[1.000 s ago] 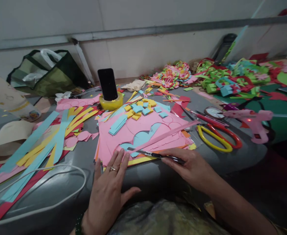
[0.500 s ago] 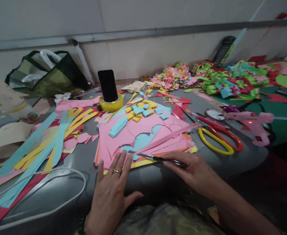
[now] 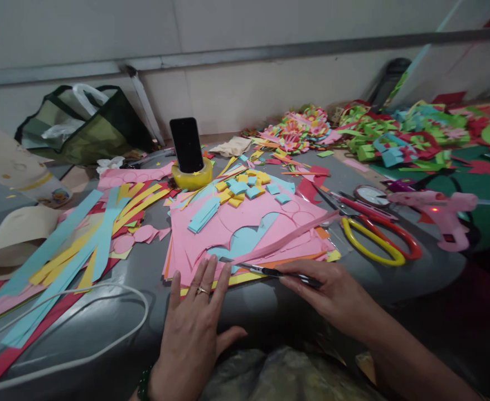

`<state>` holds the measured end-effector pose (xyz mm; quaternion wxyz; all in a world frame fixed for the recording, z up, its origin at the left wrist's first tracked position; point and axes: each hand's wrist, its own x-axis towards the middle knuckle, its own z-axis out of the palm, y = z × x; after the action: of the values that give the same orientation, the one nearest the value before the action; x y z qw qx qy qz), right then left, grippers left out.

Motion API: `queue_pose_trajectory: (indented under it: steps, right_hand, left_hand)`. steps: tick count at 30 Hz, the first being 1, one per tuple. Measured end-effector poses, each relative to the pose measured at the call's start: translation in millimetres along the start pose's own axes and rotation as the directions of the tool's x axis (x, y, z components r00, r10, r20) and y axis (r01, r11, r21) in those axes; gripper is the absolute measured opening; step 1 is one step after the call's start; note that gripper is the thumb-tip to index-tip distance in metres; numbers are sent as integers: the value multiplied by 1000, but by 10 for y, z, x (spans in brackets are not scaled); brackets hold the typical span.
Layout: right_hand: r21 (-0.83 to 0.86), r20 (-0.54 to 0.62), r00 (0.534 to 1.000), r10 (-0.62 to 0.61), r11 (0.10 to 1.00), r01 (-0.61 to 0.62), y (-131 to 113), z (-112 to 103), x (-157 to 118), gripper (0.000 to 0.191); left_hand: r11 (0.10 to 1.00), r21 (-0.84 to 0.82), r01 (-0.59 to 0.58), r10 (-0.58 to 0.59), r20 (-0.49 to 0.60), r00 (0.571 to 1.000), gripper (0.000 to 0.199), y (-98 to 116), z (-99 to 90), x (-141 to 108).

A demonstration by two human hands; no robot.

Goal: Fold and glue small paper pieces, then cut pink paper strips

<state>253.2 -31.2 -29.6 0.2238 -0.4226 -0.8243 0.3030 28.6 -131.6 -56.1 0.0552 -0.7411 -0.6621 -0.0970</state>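
My left hand (image 3: 197, 320) lies flat with its fingers spread, the fingertips on the near left edge of a stack of pink paper (image 3: 186, 239). My right hand (image 3: 332, 289) pinches a black craft knife (image 3: 270, 271), whose blade points left over the near edge of the stack, close to my left fingertips. A narrow pink strip (image 3: 286, 236) slants across the sheets just beyond the knife. Light blue paper (image 3: 245, 240) shows through curved cut-outs in the pink. Small folded yellow and blue pieces (image 3: 237, 188) rest on the stack's far part.
Scissors with yellow and red handles (image 3: 372, 242) and a pink glue gun (image 3: 445, 214) lie right. A phone (image 3: 187, 146) stands behind the stack. Paper strips (image 3: 67, 242) and a white cable (image 3: 144, 312) are left; a green bag (image 3: 86, 131) and paper flowers (image 3: 297, 131) sit farther back.
The view has shifted slightly, so the things on the table appear a little farther right. Both hands keep nearly the same pose on the stack and the knife.
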Motion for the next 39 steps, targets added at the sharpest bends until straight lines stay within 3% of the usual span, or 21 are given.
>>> queue_pose_trajectory:
  steps: [21,28,39]
  right_hand:
    - [-21,19,1000,-17,1000,17,-30,-11,-18,19]
    - [-33,21,1000,-1,999,2,-26,-23,-15,18]
    - [-36,13,999,-31,999,32,-53,6,5,17]
  left_hand:
    - [1000,7,10,-10,7,1000,72,3,-3,-5]
    - [999,32,-35,35,-2,999,85,-39,-4,-22]
    - [1000,18,-1,0,35,999,76,-17,-4,-8]
